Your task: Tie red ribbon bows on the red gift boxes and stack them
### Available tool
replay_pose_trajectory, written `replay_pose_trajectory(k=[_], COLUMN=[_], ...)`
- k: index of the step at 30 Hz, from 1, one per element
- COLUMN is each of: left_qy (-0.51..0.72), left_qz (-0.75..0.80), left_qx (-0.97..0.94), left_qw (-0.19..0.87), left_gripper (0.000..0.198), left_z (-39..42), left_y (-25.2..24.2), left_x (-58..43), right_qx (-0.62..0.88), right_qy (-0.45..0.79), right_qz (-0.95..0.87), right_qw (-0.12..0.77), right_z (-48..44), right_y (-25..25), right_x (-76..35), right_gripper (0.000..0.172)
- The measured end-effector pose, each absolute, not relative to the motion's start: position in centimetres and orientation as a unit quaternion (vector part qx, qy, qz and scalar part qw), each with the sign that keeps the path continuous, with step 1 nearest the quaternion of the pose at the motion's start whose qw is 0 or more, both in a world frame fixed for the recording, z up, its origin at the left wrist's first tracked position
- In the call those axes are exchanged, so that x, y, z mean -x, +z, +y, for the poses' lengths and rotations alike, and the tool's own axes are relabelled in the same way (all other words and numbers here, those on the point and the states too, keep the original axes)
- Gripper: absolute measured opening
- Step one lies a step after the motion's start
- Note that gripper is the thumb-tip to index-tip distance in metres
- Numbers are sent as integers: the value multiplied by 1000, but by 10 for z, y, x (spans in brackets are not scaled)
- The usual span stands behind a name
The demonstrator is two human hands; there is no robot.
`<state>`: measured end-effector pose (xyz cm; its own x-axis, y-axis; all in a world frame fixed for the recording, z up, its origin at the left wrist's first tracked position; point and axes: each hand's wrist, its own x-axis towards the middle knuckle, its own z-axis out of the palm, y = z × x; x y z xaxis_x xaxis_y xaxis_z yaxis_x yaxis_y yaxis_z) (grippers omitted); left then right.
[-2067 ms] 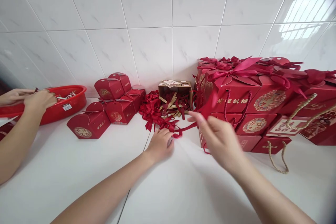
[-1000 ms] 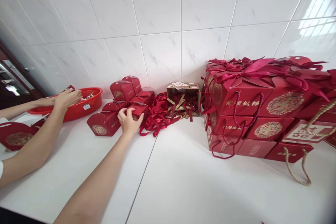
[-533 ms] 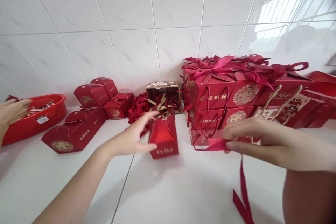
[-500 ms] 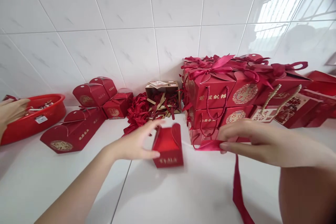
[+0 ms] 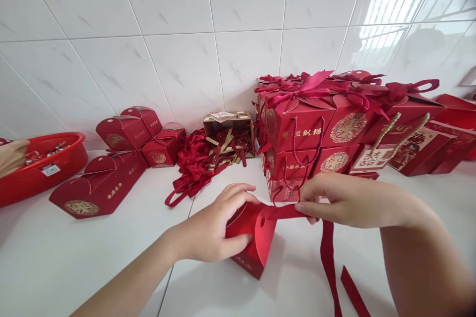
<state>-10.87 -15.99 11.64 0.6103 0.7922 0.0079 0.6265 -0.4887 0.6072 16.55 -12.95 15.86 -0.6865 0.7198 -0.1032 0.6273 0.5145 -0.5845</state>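
Box moved nearer me and turned; ribbon now at its holed flap.
Threading step, I judge; whether the ribbon is through, can't tell. Left hand part-spread, gripping the box, well forward of the surface's back edge; right hand pinched on the ribbon. Next move calls for a steady flap.

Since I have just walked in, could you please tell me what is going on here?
A person's left hand holds a small red box, while the right hand pinches a red ribbon that stretches to that box. At the far left, another person's hand is at a red basin. Bow-topped boxes stand stacked toward the right.
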Motion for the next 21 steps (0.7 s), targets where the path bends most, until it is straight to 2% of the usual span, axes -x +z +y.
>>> replay_pose_trajectory(k=[5, 9, 16, 21], left_qy=[162, 159, 182, 252], left_qz=[429, 439, 434, 437], left_qx=[-837, -828, -812, -793], left_qw=[298, 312, 346, 341], left_gripper=[31, 18, 14, 6], left_z=[-163, -164, -164, -165], left_y=[112, 111, 107, 107], left_x=[98, 96, 94, 93], right_qx=[405, 405, 372, 373], right_qy=[317, 330, 352, 291], right_qz=[-857, -851, -859, -881], right_qw=[42, 52, -15, 4], right_z=[-131, -133, -134, -133], right_y=[156, 155, 151, 144], right_x=[-163, -158, -142, -138], right_gripper=[39, 37, 37, 33])
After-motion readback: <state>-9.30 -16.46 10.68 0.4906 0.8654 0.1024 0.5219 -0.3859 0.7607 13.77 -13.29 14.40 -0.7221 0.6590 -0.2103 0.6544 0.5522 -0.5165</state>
